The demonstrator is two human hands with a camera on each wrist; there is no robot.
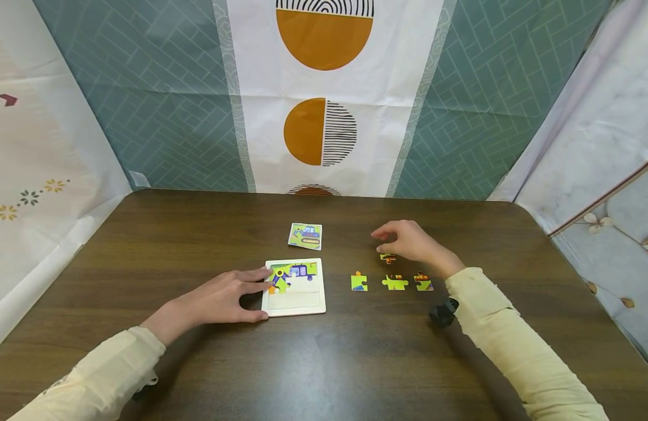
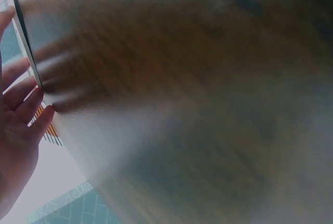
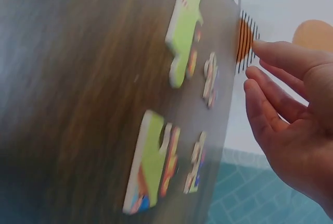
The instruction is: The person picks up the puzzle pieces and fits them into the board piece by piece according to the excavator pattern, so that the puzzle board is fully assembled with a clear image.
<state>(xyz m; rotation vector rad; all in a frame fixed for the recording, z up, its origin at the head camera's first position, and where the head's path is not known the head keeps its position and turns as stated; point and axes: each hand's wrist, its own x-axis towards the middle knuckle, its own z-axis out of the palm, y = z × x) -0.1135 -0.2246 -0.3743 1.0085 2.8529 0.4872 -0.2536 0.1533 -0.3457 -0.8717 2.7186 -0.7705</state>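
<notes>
My left hand (image 1: 224,297) rests against the left side of a white puzzle tray (image 1: 297,312), its fingers over the rim and thumb near the lower corner. In the left wrist view, its fingertips (image 2: 34,81) touch the tray's edge. Joined puzzle pieces (image 1: 302,270) fill the tray's upper part. My right hand (image 1: 410,241) hovers over the table, thumb and fingers apart around nothing. Just below it lies a puzzle piece (image 1: 388,258), partly hidden. The right wrist view shows loose pieces (image 3: 182,36) beside the hand (image 3: 291,94).
Nearer the front lie a green-and-blue piece (image 1: 359,283), a green piece (image 1: 395,283) and a green-and-purple piece (image 1: 423,283). Behind the tray is a picture card (image 1: 305,236) with a blue digger. Patterned cloth (image 1: 324,82) hangs along the back of the brown table (image 1: 208,362).
</notes>
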